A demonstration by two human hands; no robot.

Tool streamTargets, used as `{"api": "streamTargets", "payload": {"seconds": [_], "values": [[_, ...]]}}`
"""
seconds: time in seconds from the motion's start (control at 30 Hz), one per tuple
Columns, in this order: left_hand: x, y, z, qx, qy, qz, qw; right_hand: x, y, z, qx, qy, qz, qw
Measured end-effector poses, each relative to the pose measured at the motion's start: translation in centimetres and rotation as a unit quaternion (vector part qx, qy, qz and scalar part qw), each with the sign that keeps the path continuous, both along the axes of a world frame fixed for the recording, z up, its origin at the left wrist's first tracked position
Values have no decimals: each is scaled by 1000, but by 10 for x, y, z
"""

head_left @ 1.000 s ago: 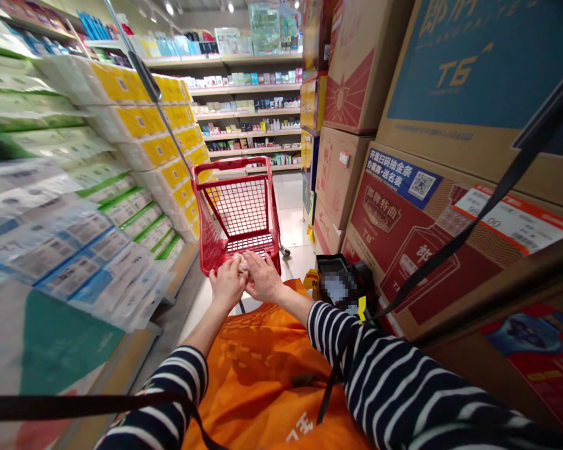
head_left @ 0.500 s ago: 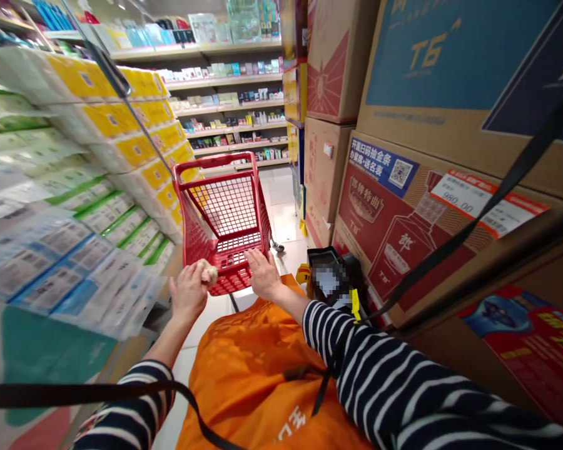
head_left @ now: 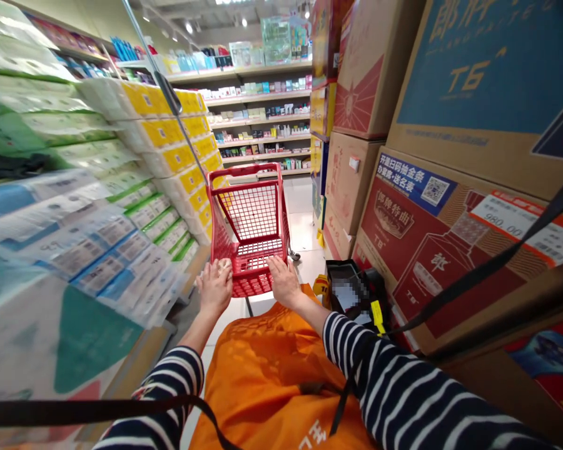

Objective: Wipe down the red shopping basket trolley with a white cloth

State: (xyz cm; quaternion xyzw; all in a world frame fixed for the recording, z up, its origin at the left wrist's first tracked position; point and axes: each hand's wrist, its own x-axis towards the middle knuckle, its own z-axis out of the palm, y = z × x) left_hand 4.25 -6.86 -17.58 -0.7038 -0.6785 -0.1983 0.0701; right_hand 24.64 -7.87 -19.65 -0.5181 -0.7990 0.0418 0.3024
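A red plastic shopping cart [head_left: 253, 284] with grid walls stands right ahead of me in the aisle. My left hand [head_left: 214, 289] is at its near left corner, fingers closed over a crumpled beige cloth [head_left: 224, 265] that shows only in part. At the near right corner lies my right hand [head_left: 285, 284], palm down on the rim with its fingers stretched out. Nothing shows in that hand. Inside the cart, the visible grid base is bare.
Tissue packs [head_left: 182, 159] are piled along the left side. Tall stacked cartons [head_left: 394, 250] line the right, with a black crate [head_left: 344, 287] on the floor beside them. Shelves of small boxes [head_left: 263, 112] close off the far end. Pale floor tiles [head_left: 300, 219] show between.
The whole scene has shifted right and a little down as my view turned. Both hands are still at the cart's near corners, and less of the cloth shows now.
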Motion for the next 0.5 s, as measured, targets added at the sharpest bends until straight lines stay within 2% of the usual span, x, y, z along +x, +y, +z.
{"api": "streamTargets", "payload": {"seconds": [0.13,0.27,0.4,0.5], "values": [[-11,2,-2,5,-69,17,997,-4,-1,-3,2,11,6,1000],[-8,10,9,70,-193,34,978,-3,0,-6,14,17,13,1000],[11,12,32,105,-343,12,933,-10,-2,4,26,84,21,996],[43,10,46,83,-476,-41,874,-24,-2,28,-15,237,50,970]]}}
